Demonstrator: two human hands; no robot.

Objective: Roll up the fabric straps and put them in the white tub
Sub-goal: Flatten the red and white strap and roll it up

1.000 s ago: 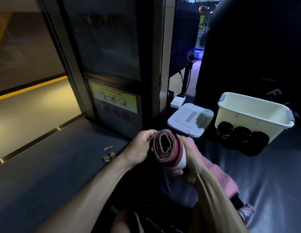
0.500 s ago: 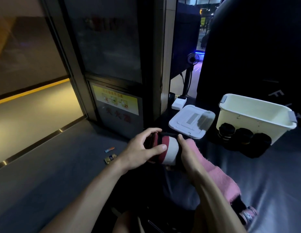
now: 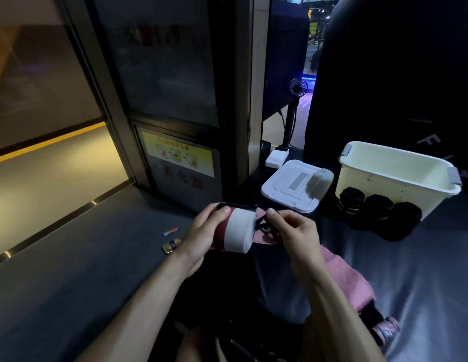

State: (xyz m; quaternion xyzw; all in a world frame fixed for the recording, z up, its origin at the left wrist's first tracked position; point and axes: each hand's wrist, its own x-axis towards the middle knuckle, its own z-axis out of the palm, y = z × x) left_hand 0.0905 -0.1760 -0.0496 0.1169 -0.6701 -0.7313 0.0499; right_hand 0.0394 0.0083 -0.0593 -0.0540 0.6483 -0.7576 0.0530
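Left hand (image 3: 201, 237) grips rolled strap (image 3: 238, 231), dark floor (image 3: 71, 270)

White lid (image 3: 297, 185) flat at 1 o'clock, small black fan (image 3: 297, 87) behind it, yellow sign (image 3: 176, 154) at 11, tiny bits (image 3: 171, 245) on floor at 9.

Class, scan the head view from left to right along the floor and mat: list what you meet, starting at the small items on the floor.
Small items on the floor → left hand → rolled strap → right hand → three black rolls → white tub.
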